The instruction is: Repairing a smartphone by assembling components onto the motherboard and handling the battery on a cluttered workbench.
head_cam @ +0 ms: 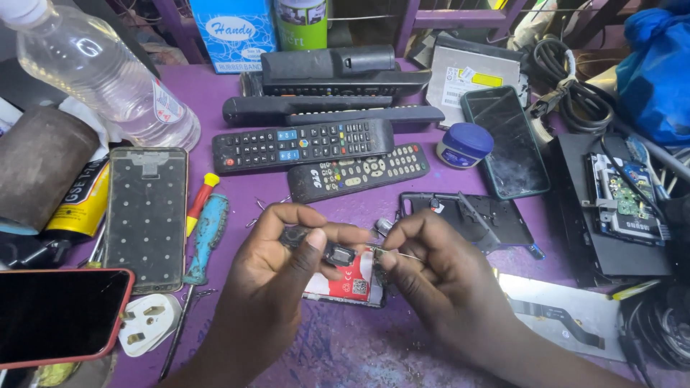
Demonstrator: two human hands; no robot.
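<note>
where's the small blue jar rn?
In the head view the small blue jar sits upper right of centre on the purple table, between the end of the lower remote control and the dark cracked phone.

Both forearms are extended inward, the left hand curled with thumb pressed to fingertips, the right hand bent opposite it, index and thumb pinched together.

I am looking down at a phone and electronics repair workshop: a purple counter crowded with remote controls, opened phones, screwdrivers, and a bare circuit board.
</note>
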